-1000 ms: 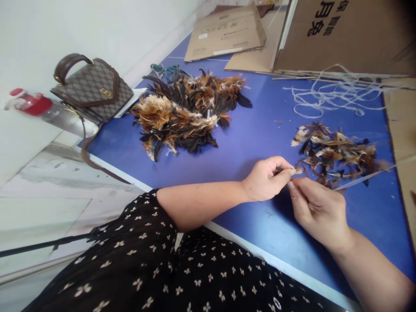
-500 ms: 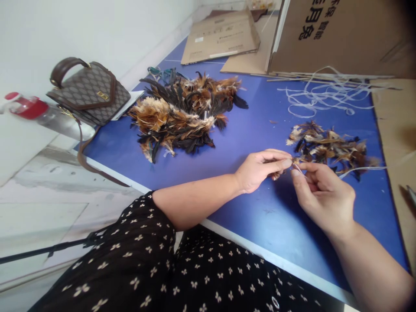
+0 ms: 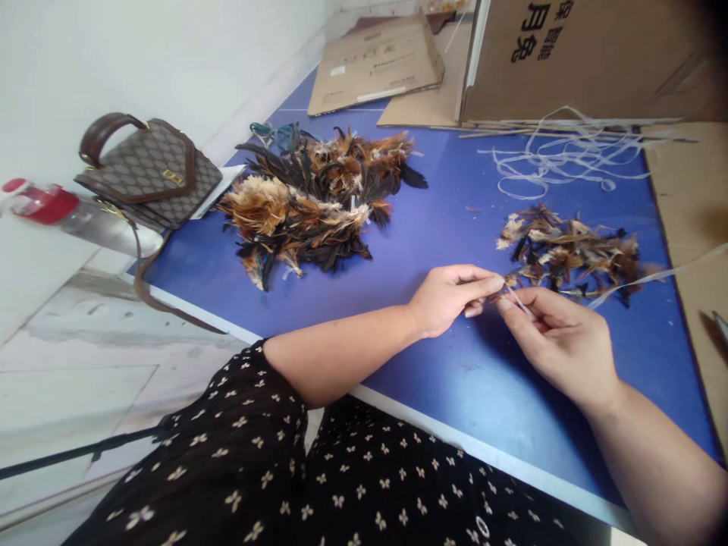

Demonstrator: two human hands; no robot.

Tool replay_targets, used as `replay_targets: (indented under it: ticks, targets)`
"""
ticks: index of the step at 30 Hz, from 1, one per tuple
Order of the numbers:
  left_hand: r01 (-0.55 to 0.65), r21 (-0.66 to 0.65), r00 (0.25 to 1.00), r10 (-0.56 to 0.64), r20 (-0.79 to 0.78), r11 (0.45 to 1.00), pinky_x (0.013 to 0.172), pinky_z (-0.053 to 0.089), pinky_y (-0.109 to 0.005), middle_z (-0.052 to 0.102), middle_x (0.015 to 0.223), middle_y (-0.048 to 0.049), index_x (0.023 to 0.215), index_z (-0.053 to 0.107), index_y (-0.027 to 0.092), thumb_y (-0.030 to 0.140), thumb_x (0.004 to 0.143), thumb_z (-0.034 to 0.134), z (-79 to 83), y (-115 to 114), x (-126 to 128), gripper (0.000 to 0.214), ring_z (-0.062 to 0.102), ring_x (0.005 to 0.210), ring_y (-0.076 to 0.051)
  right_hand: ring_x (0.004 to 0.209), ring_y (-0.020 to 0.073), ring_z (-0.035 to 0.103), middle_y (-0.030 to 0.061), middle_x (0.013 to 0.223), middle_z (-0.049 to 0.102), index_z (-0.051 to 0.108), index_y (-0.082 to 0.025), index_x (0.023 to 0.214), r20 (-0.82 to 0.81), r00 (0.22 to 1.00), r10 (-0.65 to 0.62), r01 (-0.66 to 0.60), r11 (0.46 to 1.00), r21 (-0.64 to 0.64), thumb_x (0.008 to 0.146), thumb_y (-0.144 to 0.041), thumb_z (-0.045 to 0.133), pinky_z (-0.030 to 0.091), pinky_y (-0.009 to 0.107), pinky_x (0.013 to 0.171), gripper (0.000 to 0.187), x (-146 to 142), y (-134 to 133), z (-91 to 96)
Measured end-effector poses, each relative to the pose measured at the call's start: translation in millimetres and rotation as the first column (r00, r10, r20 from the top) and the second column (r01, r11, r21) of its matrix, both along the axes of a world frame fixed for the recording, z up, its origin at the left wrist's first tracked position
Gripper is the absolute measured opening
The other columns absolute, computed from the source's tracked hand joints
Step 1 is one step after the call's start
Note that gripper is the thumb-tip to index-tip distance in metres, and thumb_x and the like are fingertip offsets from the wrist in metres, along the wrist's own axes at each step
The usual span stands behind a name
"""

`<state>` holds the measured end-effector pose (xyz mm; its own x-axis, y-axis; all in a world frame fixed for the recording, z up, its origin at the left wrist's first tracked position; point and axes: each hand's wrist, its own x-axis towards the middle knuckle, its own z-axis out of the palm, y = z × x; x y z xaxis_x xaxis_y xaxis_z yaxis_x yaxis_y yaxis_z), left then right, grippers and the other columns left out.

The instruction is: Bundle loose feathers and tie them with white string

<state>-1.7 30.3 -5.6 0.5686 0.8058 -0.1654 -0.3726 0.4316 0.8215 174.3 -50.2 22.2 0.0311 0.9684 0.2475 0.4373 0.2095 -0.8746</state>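
My left hand (image 3: 455,299) is closed in a pinch on a small brown feather bunch (image 3: 510,280), most of it hidden by the fingers. Close against it, my right hand (image 3: 560,341) pinches a thin white ribbon (image 3: 519,302) at the base of that bunch. The ribbon's long part trails past the right hand toward the right edge of the table. Just beyond both hands lies a loose pile of brown, black and cream feathers (image 3: 574,254). A larger heap of feather bunches (image 3: 318,205) rests farther left on the blue table (image 3: 437,227).
A tangle of white ribbon (image 3: 563,155) lies at the back right, in front of a large cardboard box (image 3: 591,68). Flat cardboard (image 3: 375,64) is at the back. A patterned handbag (image 3: 151,171) and a red-capped bottle (image 3: 85,216) stand at the left. Scissors-like metal (image 3: 721,324) shows at the right edge.
The fingertips of both hands have shifted slightly, still pinching together at the feather bunch. The white ribbon on the right has lifted a little. The whole view has tilted slightly.
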Motion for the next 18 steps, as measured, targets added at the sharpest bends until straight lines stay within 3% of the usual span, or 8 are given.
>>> replay_targets:
  ticks: [4, 7, 11, 15, 18]
  targets:
    - [0.037, 0.079, 0.993, -0.028, -0.114, 0.996, 0.049, 0.037, -0.025, 0.059, 0.062, 0.0066, 0.111, 0.083, 0.013, 0.054, 0.089, 0.098, -2.7, -3.5, -1.2, 0.048, 0.048, 0.052, -0.007, 0.058, 0.0139, 0.05, -0.0013, 0.068, 0.064, 0.081, -0.025, 0.094, -0.12, 0.991, 0.064, -0.077, 0.991, -0.107, 0.105, -0.055, 0.082, 0.039, 0.029, 0.053, 0.031, 8.4, 1.7, -0.2]
    - [0.102, 0.2, 0.983, -0.067, -0.172, 0.975, 0.05, 0.044, -0.025, 0.061, 0.063, 0.0065, 0.131, 0.083, 0.015, 0.049, 0.103, 0.085, -7.7, -4.0, -2.8, 0.044, 0.052, 0.048, -0.007, 0.06, 0.0133, 0.046, -0.0025, 0.067, 0.061, 0.081, -0.023, 0.099, -0.253, 0.967, 0.031, -0.079, 0.98, -0.181, 0.104, -0.056, 0.085, 0.037, 0.03, 0.055, 0.033, 15.0, 2.8, -6.9]
    - [0.087, 0.409, 0.976, 0.004, -0.217, 0.908, 0.056, 0.053, -0.025, 0.074, 0.077, 0.0001, 0.124, 0.084, 0.015, 0.041, 0.102, 0.085, -15.5, -4.6, -2.6, 0.034, 0.062, 0.055, -0.008, 0.057, 0.0124, 0.041, -0.0049, 0.063, 0.054, 0.081, -0.022, 0.101, -0.392, 0.92, -0.008, -0.085, 0.972, -0.22, 0.103, -0.057, 0.085, 0.032, 0.031, 0.054, 0.035, 19.2, 2.3, -12.3]
    - [0.053, 0.535, 0.958, 0.109, -0.267, 0.844, 0.067, 0.058, -0.026, 0.08, 0.09, -0.0058, 0.107, 0.085, 0.014, 0.034, 0.1, 0.085, -14.2, -7.3, -2.7, 0.021, 0.07, 0.069, -0.011, 0.058, 0.0126, 0.044, -0.0025, 0.063, 0.057, 0.081, -0.021, 0.093, -0.277, 0.96, 0.048, -0.11, 0.971, -0.211, 0.102, -0.064, 0.083, 0.035, 0.029, 0.052, 0.044, 13.2, 0.9, 2.1]
    - [0.081, 0.445, 0.95, 0.066, -0.305, 0.892, 0.06, 0.053, -0.024, 0.072, 0.072, 0.0009, 0.107, 0.081, 0.015, 0.036, 0.103, 0.082, -4.7, -10.1, -4.8, 0.022, 0.064, 0.058, -0.009, 0.06, 0.0144, 0.056, 0.0021, 0.069, 0.068, 0.078, -0.021, 0.083, -0.137, 0.987, 0.082, -0.102, 0.985, -0.141, 0.102, -0.071, 0.079, 0.046, 0.029, 0.057, 0.053, 6.8, 0.9, 13.2]
